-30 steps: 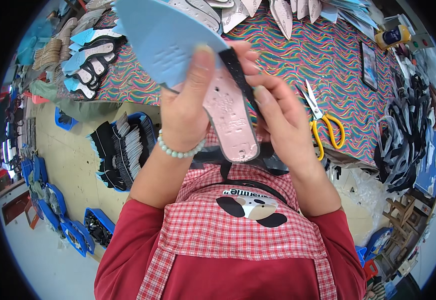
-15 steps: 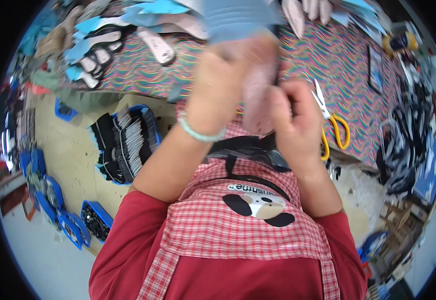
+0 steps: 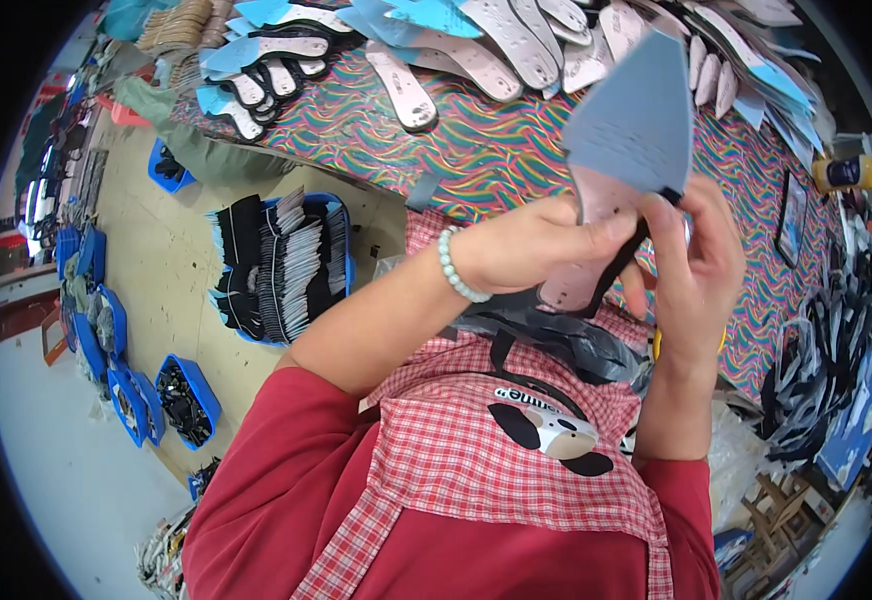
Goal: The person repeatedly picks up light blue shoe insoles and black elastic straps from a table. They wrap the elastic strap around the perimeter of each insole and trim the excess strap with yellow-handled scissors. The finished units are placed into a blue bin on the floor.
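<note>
An insole-shaped piece [image 3: 628, 120] with a blue front and a pink heel part is held up over the near table edge, tilted, blue end pointing away. My left hand [image 3: 531, 245], with a beaded bracelet at its wrist, grips the pink part, thumb on top. My right hand [image 3: 701, 255] pinches the piece's right edge where blue meets pink, by a dark strip [image 3: 618, 262] running along that side. A bit of yellow handle [image 3: 658, 342] shows beside my right wrist; the rest of the scissors is hidden.
Many similar insole pieces [image 3: 404, 88] lie along the table's far side. A phone [image 3: 792, 218], a yellow bottle [image 3: 846, 173] and a heap of black straps [image 3: 821, 340] are at right. On the left, a blue crate [image 3: 350, 262] holds stacked black and grey pieces.
The insole piece has moved right and turned, and now shows clearly instead of blurred. Both hands have shifted right with it; my right hand has moved up to its edge. My view has turned.
</note>
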`<state>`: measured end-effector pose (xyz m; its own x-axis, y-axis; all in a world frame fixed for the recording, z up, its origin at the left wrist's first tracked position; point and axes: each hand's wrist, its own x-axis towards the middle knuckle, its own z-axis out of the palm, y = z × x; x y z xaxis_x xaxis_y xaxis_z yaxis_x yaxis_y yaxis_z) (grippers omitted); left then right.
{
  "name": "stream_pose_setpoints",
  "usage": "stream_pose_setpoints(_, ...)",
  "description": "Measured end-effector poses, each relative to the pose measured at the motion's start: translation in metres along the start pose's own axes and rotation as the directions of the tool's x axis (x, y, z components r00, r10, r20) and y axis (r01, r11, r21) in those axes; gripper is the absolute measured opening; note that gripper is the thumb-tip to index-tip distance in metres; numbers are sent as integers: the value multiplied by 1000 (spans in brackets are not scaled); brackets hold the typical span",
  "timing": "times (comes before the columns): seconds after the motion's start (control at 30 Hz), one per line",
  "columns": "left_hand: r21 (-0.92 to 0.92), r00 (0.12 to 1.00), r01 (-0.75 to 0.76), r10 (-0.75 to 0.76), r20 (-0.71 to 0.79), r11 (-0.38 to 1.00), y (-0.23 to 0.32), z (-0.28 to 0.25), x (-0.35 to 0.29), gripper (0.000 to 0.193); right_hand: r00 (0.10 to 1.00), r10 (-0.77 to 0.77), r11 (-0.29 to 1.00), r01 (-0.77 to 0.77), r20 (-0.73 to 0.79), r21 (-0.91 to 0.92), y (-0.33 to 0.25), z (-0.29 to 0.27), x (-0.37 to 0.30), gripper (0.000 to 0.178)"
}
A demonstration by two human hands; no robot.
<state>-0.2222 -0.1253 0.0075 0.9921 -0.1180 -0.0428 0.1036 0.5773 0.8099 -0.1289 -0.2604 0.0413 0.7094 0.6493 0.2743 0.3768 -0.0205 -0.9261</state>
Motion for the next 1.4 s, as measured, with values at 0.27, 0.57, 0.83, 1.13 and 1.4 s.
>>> stream_pose_setpoints(0.27, 275, 924, -180, 258, -283, 945, 13, -22, -3, 41, 929, 258, 885, -337, 266, 321, 45, 4, -3, 46)
stream_pose_setpoints(0.57, -238, 859, -492, 421, -291, 838, 22, -14, 0, 36, 952, -233, 851, 299, 200, -432, -1, 4, -9, 38)
stream_pose_setpoints(0.83, -619, 886, -443, 422, -191, 649, 19, -10, 7, 34, 995, -65, 996, 61, -75, -59, 16, 61, -55, 41)
stream_pose_setpoints(1.13, 994, 745, -62, 659, 104, -87, 37, -1, -32, 17, 942, -110, 928, 212, 318, -308, -2, -20, -6, 21)
stream_pose_setpoints(1.4, 942, 958, -208, 252, 141, 263, 47, 2, -15, 17, 856, -249, 863, 408, 453, -297, -23, -34, 8, 29)
